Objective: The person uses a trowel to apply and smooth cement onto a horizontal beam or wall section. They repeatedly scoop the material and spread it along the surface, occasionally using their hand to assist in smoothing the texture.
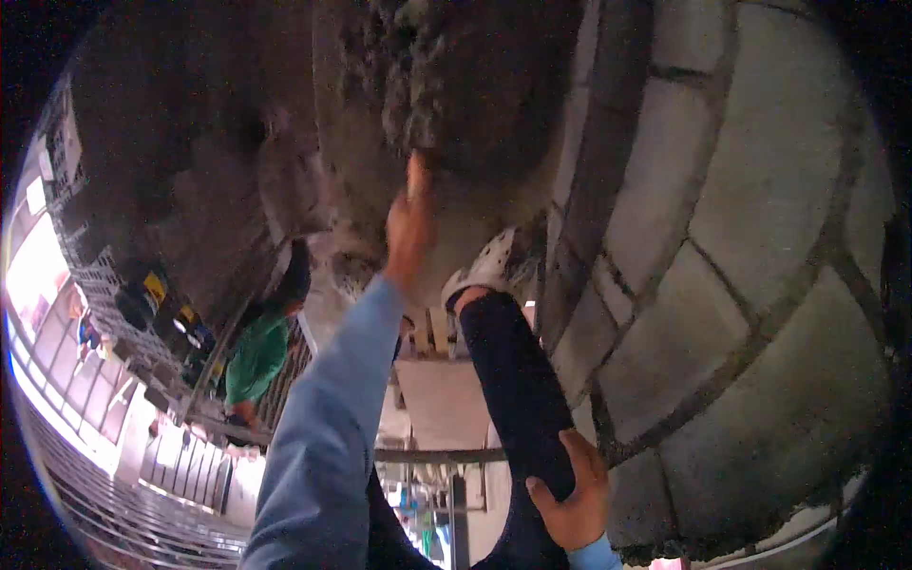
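Left hand is out ahead of the body, just up-left of the landmark: white clog-type shoe with dark holes. Hand is blurred. Slim tan stick-like shape extends from its far end; could be a tool handle or an outstretched finger, can't tell. So can't say if the fingers are closed on something or apart.

Work material: dark grey, lumpy, mortar-like mass, beyond the shoe and a bit left of it. Tan shape's tip is right at its near edge; contact not readable.

Right hand is well below the shoe, laid on the dark cloth trouser leg, thumb apart from the fingers, no tool visible in it. Reads as bracing.

Right of the shoe: big pale grey slab-like blocks with dark joints between them. Left of and below the shoe: another person in a green top, well apart from the hands.

Step, my read: left hand is working or scooping the grey mass, one-handed. Low confidence given blur. Next move there would call for a firm hold, a low angle into the near edge of the lumps, and steady weight through the braced right arm. Risk: loose lumps rolling back toward the shoe.
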The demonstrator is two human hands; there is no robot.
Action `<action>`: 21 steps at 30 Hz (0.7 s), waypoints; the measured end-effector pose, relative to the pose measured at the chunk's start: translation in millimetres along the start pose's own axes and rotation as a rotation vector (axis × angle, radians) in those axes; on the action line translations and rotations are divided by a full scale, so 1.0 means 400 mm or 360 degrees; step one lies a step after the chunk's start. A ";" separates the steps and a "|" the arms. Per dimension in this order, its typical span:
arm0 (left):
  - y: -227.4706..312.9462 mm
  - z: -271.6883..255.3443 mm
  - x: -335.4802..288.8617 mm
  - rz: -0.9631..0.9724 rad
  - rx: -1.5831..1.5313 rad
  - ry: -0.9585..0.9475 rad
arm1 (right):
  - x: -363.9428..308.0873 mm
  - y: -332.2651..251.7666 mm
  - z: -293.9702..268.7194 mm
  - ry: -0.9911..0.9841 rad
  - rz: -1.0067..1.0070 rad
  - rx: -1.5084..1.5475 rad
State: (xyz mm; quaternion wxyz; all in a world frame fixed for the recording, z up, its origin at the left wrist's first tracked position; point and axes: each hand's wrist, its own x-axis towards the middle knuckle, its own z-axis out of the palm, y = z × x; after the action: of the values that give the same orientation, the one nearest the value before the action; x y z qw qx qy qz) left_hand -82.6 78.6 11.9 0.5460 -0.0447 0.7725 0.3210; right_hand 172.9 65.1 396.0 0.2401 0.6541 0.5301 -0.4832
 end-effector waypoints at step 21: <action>0.074 0.016 -0.224 0.0023 0.0131 -0.0084 | -0.004 0.087 -0.049 -0.0021 -0.0151 0.0169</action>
State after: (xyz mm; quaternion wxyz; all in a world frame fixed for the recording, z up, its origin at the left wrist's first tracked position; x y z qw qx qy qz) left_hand -54.2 80.2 102.3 0.5652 -0.0081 0.7707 0.2940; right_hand 212.7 69.2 398.8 0.1854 0.6369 0.5326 -0.5257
